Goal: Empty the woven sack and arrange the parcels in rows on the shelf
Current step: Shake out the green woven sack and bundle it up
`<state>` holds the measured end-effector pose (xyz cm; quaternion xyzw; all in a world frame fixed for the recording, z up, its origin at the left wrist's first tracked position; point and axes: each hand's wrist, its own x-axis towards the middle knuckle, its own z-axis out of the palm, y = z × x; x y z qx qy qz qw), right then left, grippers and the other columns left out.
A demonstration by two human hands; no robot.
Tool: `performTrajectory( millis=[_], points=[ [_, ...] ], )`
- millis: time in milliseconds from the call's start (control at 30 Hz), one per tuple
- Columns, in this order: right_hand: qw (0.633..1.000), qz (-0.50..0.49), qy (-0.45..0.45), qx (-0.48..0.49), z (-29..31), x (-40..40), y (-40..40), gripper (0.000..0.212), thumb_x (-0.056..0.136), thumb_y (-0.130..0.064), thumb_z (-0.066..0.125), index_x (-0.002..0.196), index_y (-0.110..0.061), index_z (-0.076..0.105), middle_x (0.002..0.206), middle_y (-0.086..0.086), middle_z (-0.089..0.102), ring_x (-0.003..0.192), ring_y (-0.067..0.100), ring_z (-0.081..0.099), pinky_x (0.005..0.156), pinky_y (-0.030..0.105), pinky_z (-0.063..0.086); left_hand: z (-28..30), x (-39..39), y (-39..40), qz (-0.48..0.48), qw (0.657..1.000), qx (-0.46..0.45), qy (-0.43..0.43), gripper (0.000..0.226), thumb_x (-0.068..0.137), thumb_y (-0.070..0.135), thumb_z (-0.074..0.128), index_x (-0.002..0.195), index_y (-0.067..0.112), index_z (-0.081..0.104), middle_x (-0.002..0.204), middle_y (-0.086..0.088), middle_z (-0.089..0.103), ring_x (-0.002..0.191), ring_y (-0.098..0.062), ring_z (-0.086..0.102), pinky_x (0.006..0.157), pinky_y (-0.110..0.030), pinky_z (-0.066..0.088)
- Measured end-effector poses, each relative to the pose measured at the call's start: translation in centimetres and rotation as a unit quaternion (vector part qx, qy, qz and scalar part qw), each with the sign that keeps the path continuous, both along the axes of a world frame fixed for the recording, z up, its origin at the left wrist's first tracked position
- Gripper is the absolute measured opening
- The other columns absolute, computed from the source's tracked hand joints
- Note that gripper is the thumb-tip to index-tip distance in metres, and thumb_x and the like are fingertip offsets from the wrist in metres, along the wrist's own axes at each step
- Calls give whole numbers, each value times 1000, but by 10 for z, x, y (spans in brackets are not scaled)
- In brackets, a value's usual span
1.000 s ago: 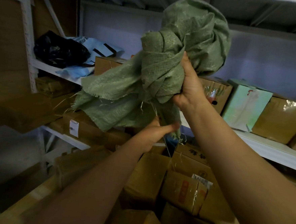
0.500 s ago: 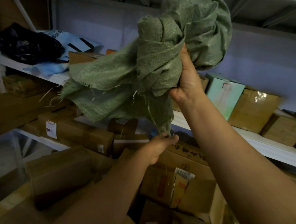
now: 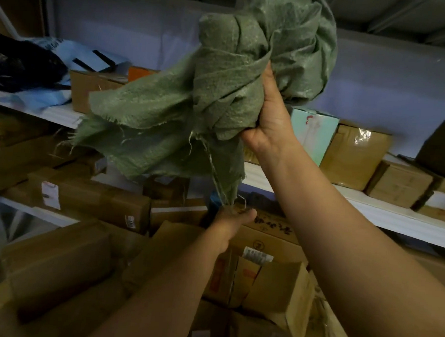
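A crumpled green woven sack (image 3: pixel 221 89) hangs bunched up in the air before the shelves. My right hand (image 3: pixel 269 116) grips the bunched middle of it from the right, held high. Below, my left hand (image 3: pixel 235 219) pinches the frayed bottom corner of the sack, pulling it downward. Brown cardboard parcels (image 3: pixel 261 276) lie in a loose heap under my arms. More boxes stand in a row on the white shelf (image 3: pixel 387 211) at the right, among them a pale green box (image 3: pixel 313 132).
The upper shelf on the left holds a black plastic bag (image 3: pixel 20 64), a blue mailer (image 3: pixel 87 59) and a cardboard box (image 3: pixel 95 85). A lower shelf at left carries labelled boxes (image 3: pixel 87 198). A large carton (image 3: pixel 56 264) lies at the lower left.
My left hand has slid down from the sack's bunched middle to its frayed bottom corner. The view has shifted right and the sack has risen a little.
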<state>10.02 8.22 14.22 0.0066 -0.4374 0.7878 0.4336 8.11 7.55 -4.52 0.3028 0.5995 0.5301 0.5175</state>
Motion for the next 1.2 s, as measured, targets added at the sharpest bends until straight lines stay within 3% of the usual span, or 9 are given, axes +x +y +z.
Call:
performTrajectory(
  millis=[67, 133, 267, 367, 533, 700, 900, 1067, 1200],
  points=[
    [1000, -9, 1, -6, -1, 2, 4, 50, 97, -33, 47, 138, -3, 45, 143, 21, 46, 132, 35, 44, 111, 52, 34, 0, 7, 1, -41, 999, 3, 7, 38, 84, 48, 59, 114, 24, 61, 114, -2, 66, 117, -23, 53, 111, -52, 29],
    [999, -37, 5, -16, -9, 5, 15, 53, 94, -30, 55, 138, -2, 45, 140, 21, 49, 130, 35, 47, 110, 53, 35, -3, 8, 0, -42, 999, 30, -6, 23, 94, 35, 51, 86, 21, 68, 80, -1, 66, 89, -19, 60, 107, -50, 36],
    [987, -149, -23, -46, -36, 18, 34, 81, 63, -27, 87, 132, -2, 51, 130, 20, 59, 119, 36, 58, 101, 59, 43, -13, -11, -8, -47, 999, -2, 25, 26, 98, 30, 45, 91, 14, 64, 62, 0, 43, 57, -14, 45, 83, -41, 55],
    [976, -208, -54, -48, -54, 31, 39, 59, 77, -13, 77, 129, 0, 53, 125, 20, 62, 114, 35, 61, 95, 58, 48, -13, -34, -15, -6, 997, -31, 71, 30, 100, 26, 40, 85, 13, 63, 56, 1, 35, 48, -11, 32, 49, -24, 36],
    [966, -238, -92, -24, -70, 39, 43, 38, 84, -4, 67, 121, -1, 58, 124, 19, 63, 112, 31, 63, 95, 50, 51, 19, -57, -14, 34, 999, 5, 23, 27, 92, 14, 47, 65, 16, 46, 35, 8, 27, 30, -7, 21, 36, -21, 17],
    [934, -323, -149, 19, -77, 39, 52, 44, 77, -6, 76, 118, -4, 61, 116, 12, 67, 103, 24, 66, 89, 40, 54, 64, -65, -13, 24, 993, 108, -29, 31, 95, 9, 31, 70, 11, 49, 37, 7, 28, 30, -6, 21, 43, -21, 19],
    [904, -387, -176, 49, -76, 42, 54, 86, 46, -36, 86, 124, -11, 58, 119, 5, 67, 106, 20, 65, 94, 44, 53, 95, -65, -16, 8, 982, 182, 48, 30, 99, 7, 32, 75, 11, 51, 41, 5, 33, 36, -7, 27, 45, -23, 27],
    [835, -460, -267, 140, -80, 55, 59, 74, 69, -23, 84, 132, -12, 48, 127, 3, 60, 114, 17, 56, 93, 26, 44, 117, -75, -30, -21, 977, 206, 53, 22, 99, 15, 40, 86, 13, 57, 53, 4, 34, 39, -5, 27, 48, -21, 27],
    [792, -463, -334, 215, -84, 57, 60, 75, 67, -24, 85, 132, -13, 49, 125, 2, 60, 115, 18, 55, 91, 22, 39, 143, -91, -39, 7, 961, 248, 125, 23, 100, 15, 37, 86, 12, 55, 56, 4, 34, 42, -6, 27, 38, -17, 21]
  ],
)
